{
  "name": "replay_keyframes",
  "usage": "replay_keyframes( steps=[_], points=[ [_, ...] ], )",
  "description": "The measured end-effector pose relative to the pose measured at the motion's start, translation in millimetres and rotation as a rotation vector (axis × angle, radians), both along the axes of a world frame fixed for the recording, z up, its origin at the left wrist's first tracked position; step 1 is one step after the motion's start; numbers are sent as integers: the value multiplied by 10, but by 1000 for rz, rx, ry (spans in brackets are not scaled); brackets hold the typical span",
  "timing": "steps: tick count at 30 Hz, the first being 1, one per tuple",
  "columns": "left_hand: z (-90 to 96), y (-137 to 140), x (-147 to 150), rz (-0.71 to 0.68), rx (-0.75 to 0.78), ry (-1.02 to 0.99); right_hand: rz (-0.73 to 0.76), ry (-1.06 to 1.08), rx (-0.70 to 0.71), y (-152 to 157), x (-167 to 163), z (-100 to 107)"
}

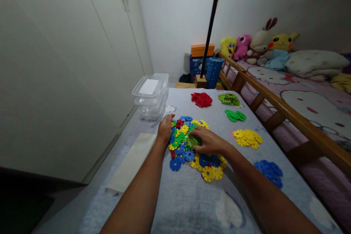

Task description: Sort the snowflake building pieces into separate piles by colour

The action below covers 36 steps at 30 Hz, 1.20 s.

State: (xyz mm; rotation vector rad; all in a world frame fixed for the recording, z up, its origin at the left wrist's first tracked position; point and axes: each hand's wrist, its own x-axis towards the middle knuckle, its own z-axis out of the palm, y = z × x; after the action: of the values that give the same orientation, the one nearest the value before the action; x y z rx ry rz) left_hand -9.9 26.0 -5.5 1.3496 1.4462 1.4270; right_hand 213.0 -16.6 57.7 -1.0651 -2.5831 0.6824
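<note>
A mixed heap of flat, notched plastic discs in blue, yellow and green, with a few red pieces, lies in the middle of the cloth-covered table. My left hand rests against the heap's left side, fingers extended and partly hidden, holding nothing I can see. Over the heap, my right hand curls its fingers and thumb around some light green pieces. Sorted by colour along the right are separate piles: red pieces, light green pieces, green discs, yellow discs and blue discs.
Stacked clear plastic boxes stand at the table's back left. A long off-white flat slab lies by my left forearm. A wooden bed rail borders the right side, white cabinets the left. A black pole rises behind.
</note>
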Motion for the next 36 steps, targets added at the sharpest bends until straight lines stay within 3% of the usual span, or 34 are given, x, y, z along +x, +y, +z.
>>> replay_keyframes(
  steps=[6,10,15,22,27,36],
  points=[
    [-2,-10,21,-79,-7,-37,-279,308,-139,270,271,-53],
    [4,-27,41,-137,-28,175,-564,494,-190,474,499,-229],
    [37,-63,90,-174,-29,440,-805,432,-119,602,673,-483],
    [37,-73,105,-156,-1,486,-848,226,186,677,765,-533],
    [34,-69,101,-150,1,499,-860,49,316,677,808,-596],
    [24,-64,93,-160,-4,497,-724,-120,234,655,840,-616]
  ],
)
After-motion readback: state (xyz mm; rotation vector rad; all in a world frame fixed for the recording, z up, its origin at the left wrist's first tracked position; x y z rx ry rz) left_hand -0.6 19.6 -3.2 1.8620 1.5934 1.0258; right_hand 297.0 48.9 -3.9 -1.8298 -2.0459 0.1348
